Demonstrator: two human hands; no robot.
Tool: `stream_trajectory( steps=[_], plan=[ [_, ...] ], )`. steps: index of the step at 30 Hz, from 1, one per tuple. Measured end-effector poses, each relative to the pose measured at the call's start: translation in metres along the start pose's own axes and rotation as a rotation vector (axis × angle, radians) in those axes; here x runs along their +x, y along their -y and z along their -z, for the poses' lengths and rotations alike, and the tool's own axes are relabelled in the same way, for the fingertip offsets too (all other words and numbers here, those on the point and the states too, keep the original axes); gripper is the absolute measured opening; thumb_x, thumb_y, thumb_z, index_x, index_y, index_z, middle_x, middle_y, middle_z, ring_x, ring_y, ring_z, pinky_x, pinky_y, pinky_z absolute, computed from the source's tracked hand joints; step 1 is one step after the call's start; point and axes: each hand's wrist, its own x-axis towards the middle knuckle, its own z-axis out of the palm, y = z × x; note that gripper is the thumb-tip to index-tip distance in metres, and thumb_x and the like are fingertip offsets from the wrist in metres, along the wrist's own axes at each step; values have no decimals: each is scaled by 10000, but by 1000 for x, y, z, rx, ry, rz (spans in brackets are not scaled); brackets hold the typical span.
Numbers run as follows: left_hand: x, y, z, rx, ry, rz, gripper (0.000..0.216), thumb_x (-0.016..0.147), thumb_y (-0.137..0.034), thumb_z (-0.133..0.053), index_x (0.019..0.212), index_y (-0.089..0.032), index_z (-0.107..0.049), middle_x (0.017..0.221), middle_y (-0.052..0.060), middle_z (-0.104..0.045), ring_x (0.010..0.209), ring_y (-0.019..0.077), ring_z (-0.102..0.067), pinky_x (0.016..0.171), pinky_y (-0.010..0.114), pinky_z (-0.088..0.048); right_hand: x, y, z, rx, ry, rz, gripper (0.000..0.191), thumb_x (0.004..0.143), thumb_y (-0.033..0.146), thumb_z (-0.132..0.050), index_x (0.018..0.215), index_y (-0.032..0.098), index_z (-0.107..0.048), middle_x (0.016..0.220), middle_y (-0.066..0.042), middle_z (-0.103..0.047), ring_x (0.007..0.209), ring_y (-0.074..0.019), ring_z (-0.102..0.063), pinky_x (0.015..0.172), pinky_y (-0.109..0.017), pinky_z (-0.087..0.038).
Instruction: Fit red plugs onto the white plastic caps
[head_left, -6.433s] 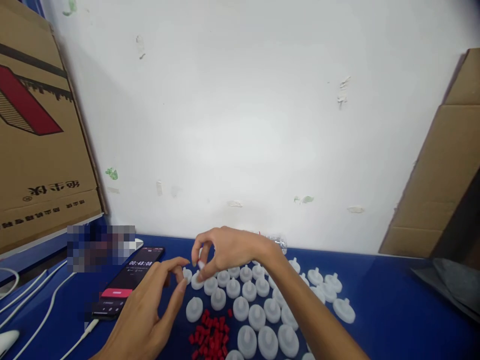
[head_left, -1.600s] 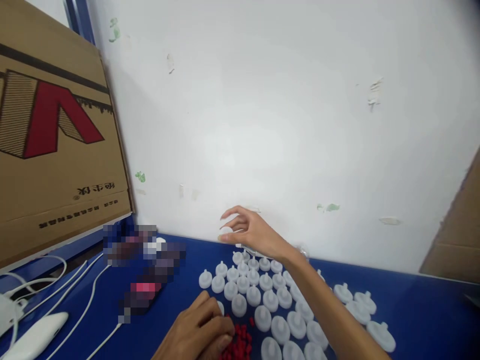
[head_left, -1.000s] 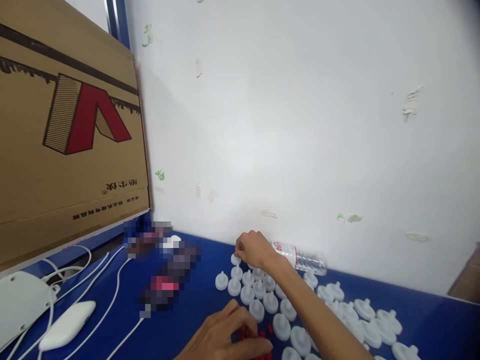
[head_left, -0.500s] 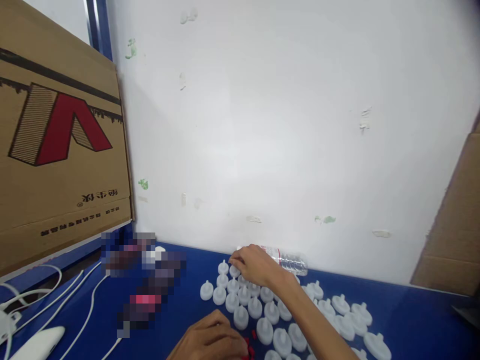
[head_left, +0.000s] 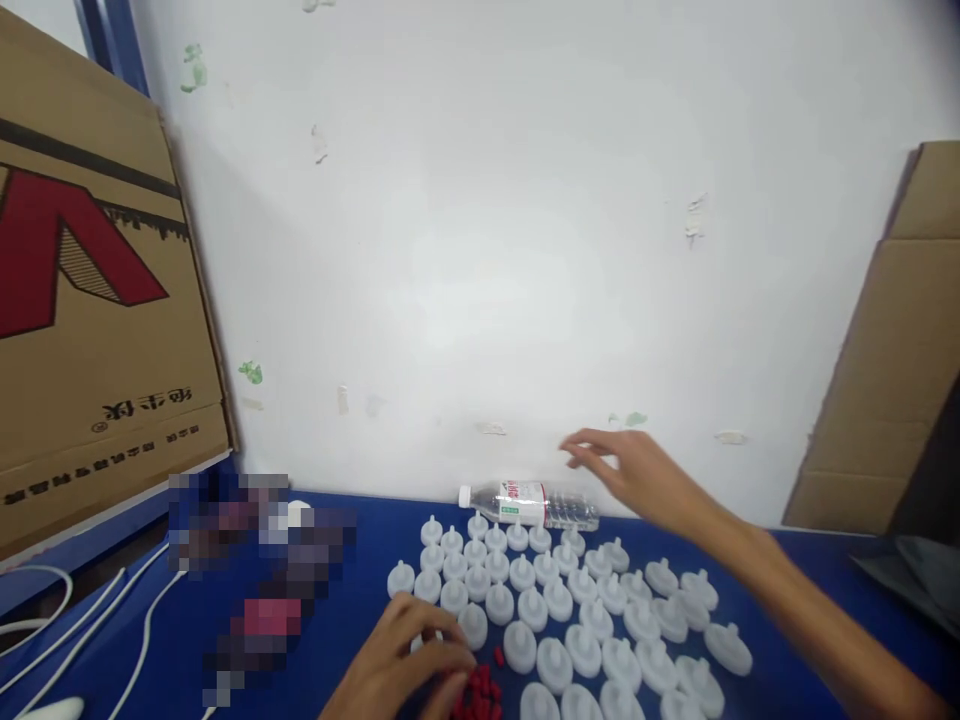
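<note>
Fingers loosely bent and tips slightly apart, my right hand (head_left: 630, 475) is raised in front of the wall, above the right end of a clear plastic bottle (head_left: 525, 503) lying on its side. Nothing shows in it. Low in the view, my left hand (head_left: 409, 660) is curled over a pile of small red pieces (head_left: 482, 690). A bit of white shows between its fingers, but what they hold is hidden. White round plastic pieces with a short stem on top (head_left: 520, 647) stand in several rows beside it, stems mostly upward.
The blue tabletop (head_left: 330, 590) meets a white wall (head_left: 480, 250). A printed cardboard box (head_left: 112, 350) stands at left, near white cables (head_left: 150, 640) and a blurred-out patch. Plain cardboard (head_left: 885, 380) and a dark sheet (head_left: 915, 575) are at right.
My right hand has lifted off the back left of the white pieces and moved up and right, uncovering the bottle. My left hand stays by the red pieces. The view has shifted right.
</note>
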Motion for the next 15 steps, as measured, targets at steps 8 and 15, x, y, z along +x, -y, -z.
stream_trajectory(
  steps=[8, 15],
  plan=[
    [10, 0, 14, -73, -107, 500, 396, 1056, -463, -381, 787, -232, -558, 907, 38, -619, 887, 229, -572, 822, 321, -475, -122, -149, -33, 300, -145, -441, 553, 937, 740, -425, 1162, 341, -736, 1305, -57, -709, 1243, -343, -623, 1130, -501, -421],
    [14, 22, 15, -151, -219, 666, 424, 928, -564, -504, 685, -221, -559, 753, -5, -522, 716, 197, -500, 639, 258, -406, -126, -120, -55, 679, -165, -505, 663, 948, 765, -367, 1214, 288, -742, 1352, -85, -686, 1322, -314, -581, 1209, -499, -343]
  ],
)
